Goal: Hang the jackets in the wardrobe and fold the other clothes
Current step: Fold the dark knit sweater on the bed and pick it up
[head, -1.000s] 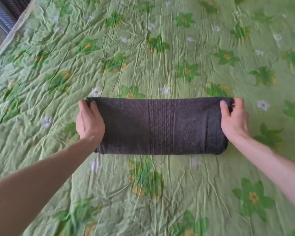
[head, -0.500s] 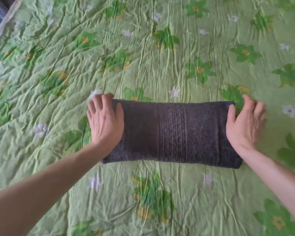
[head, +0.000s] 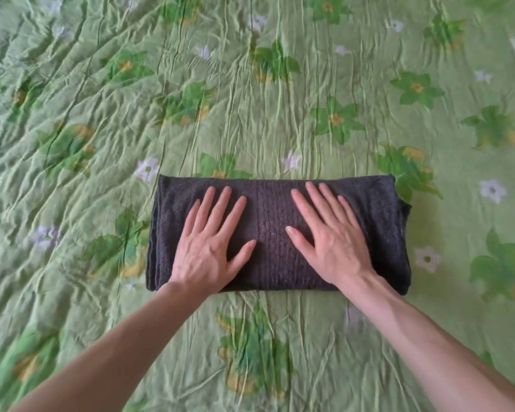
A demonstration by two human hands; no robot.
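- Left hand (head: 208, 251) and right hand (head: 330, 242) press flat, fingers spread, gripping nothing, on the folded dark towel (head: 378, 233).
- Best practice: smooth outward evenly over the bed (head: 280, 93).

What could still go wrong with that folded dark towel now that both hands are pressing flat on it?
The folded dark grey terry towel has a layer jutting past its right end, so that edge may stay uneven. The left hand and right hand press only the middle, so the stacked layers at the left end could spring open. The wrinkled green floral bedspread may leave the fold lumpy.
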